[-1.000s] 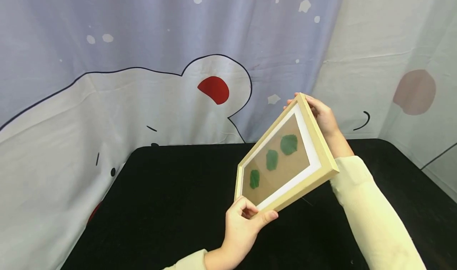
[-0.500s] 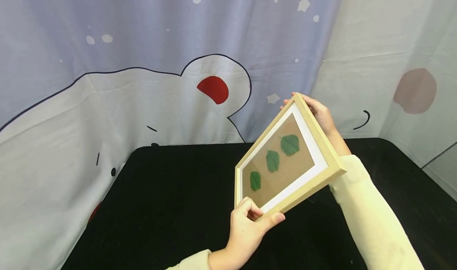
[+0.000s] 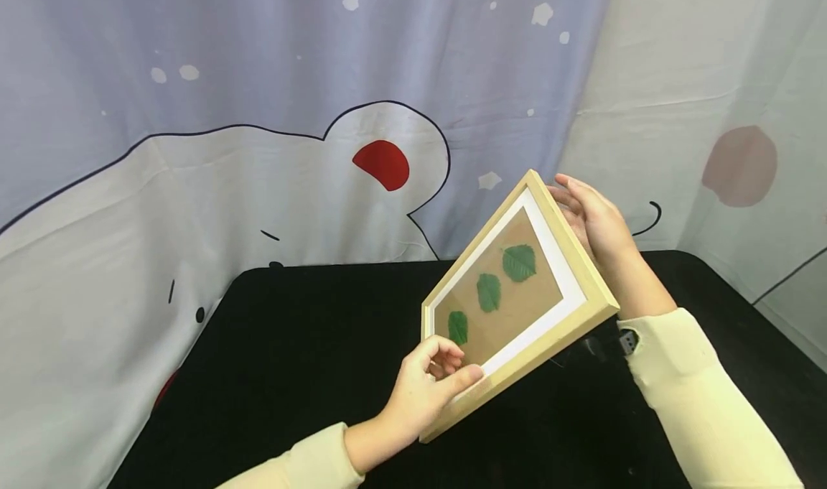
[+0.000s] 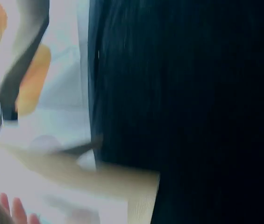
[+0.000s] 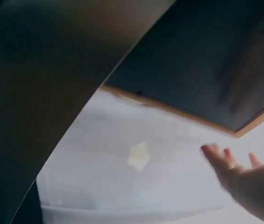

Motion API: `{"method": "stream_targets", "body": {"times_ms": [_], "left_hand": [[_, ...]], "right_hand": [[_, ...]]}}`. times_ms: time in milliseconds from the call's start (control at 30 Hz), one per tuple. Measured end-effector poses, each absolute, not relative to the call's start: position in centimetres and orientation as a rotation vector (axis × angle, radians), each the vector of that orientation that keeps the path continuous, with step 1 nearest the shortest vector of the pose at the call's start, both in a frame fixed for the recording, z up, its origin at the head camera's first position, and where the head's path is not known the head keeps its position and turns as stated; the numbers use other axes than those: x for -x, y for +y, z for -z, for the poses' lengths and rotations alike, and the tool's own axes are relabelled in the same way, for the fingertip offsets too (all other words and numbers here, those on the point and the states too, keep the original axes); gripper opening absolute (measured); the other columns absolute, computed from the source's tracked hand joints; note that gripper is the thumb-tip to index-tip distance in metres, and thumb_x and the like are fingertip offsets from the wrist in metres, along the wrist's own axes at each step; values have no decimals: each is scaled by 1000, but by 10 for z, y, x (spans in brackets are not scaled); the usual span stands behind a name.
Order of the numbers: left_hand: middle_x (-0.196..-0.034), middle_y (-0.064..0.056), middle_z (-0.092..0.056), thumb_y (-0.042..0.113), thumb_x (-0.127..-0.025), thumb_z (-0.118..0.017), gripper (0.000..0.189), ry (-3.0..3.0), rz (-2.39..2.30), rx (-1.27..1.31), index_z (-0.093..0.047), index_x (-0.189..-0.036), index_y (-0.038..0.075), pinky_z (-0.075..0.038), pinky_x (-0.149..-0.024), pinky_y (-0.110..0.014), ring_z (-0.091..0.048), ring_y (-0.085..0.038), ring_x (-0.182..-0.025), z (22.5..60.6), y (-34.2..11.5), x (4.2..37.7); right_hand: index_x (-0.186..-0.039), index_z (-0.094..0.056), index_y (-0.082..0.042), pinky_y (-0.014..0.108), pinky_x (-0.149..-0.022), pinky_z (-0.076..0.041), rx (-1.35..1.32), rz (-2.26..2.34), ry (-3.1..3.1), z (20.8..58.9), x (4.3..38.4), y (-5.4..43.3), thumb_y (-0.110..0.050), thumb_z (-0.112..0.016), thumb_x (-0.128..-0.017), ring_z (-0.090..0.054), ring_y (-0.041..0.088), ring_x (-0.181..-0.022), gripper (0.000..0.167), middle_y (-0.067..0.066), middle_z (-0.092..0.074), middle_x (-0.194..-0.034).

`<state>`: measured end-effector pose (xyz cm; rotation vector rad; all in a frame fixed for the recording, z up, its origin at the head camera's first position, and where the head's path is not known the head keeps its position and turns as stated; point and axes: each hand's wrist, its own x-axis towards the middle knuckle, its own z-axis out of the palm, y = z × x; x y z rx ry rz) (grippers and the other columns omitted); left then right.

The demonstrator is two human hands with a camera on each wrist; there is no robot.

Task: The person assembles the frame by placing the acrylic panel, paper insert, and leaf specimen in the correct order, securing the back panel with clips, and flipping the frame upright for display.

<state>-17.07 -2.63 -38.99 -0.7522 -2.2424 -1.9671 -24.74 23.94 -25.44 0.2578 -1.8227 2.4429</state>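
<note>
A light wooden picture frame (image 3: 575, 259) leans above the black table, with three green leaves (image 3: 519, 263) on brown backing inside a white mat. My left hand (image 3: 416, 392) is before its lower left corner, fingers loosely bent and thumb extended across the front; nothing is pinched between them. In the left wrist view the wooden edge (image 4: 117, 182) is blurred, with a few fingertips near it. To the frame's upper right is my right hand (image 3: 601, 220), fingers extended and apart from the frame. The right wrist view shows the frame's dark back (image 5: 192, 79) and the hand (image 5: 253, 184) below it.
A black-covered table (image 3: 310, 352) extends beneath the frame. Behind it hangs a curtain (image 3: 258, 58) in lilac and white with printed shapes. A small dark device (image 3: 628, 342) shows at the right sleeve's cuff.
My right hand has come off the frame's upper corner and moved right. The left hand has loosened from the lower corner and shifted left, uncovering it. The frame has barely moved.
</note>
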Motion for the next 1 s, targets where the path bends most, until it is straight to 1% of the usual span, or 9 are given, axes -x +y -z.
{"method": "stream_targets", "body": {"times_ms": [100,167,233,400,500,633,767,867,1000], "left_hand": [[-94,-13,-60,31,-84,-74,36,-2233,1907,833,-61,-100,2,-43,-77,-32,-56,-16,-87,384,-33,192],[-99,-16,-59,34,-85,-73,40,-2211,1871,842,-60,-104,2,-42,-79,-35,-56,-21,-92,381,-36,209],[-103,-18,-59,31,-86,-72,39,-2195,1851,821,-60,-108,2,-42,-81,-37,-56,-25,-97,380,-39,227],[-110,-15,-61,19,-90,-67,33,-2205,1843,698,-59,-117,3,-44,-87,-40,-56,-27,-105,383,-39,265],[-113,-15,-61,18,-93,-63,34,-2223,1878,656,-58,-122,2,-46,-90,-41,-57,-28,-108,386,-35,285],[-116,-15,-61,26,-96,-59,40,-2285,1919,625,-56,-130,4,-45,-95,-43,-57,-28,-112,390,-32,306],[-124,-13,-59,35,-99,-53,47,-2373,1960,590,-51,-138,8,-43,-99,-45,-56,-28,-118,396,-30,322],[-131,-14,-57,41,-100,-49,52,-2451,1978,587,-48,-141,9,-40,-104,-44,-53,-28,-124,399,-28,331],[-137,-15,-54,44,-100,-45,57,-2546,1980,611,-46,-142,7,-37,-107,-43,-48,-28,-129,402,-24,339]], "right_hand": [[-150,-24,-10,22,-86,-50,-227,-2511,-1739,253,227,241,-34,-52,-99,-59,6,-108,63,0,-48,-128],[-152,-20,-8,22,-88,-49,-272,-2499,-1724,254,215,243,-32,-50,-100,-59,7,-111,65,0,-50,-128],[-152,-18,-5,23,-90,-48,-332,-2452,-1714,255,203,243,-30,-46,-102,-57,10,-114,63,2,-51,-129],[-146,-28,-4,25,-94,-47,-411,-2320,-1624,263,172,238,-26,-40,-104,-51,18,-123,48,7,-48,-135],[-142,-34,-2,28,-95,-48,-446,-2252,-1501,267,154,228,-20,-38,-105,-51,24,-124,41,11,-48,-135],[-138,-43,2,32,-96,-47,-503,-2181,-1326,278,138,210,-12,-32,-105,-51,30,-124,37,17,-50,-134],[-138,-43,6,34,-98,-46,-626,-2115,-1210,290,129,191,-8,-27,-104,-49,32,-126,40,20,-46,-137],[-139,-41,7,32,-101,-43,-663,-2030,-1221,295,123,180,-7,-28,-103,-48,31,-127,40,21,-43,-139],[-137,-42,12,29,-103,-41,-622,-1931,-1274,300,118,168,-4,-32,-102,-49,28,-126,39,22,-45,-139]]}}
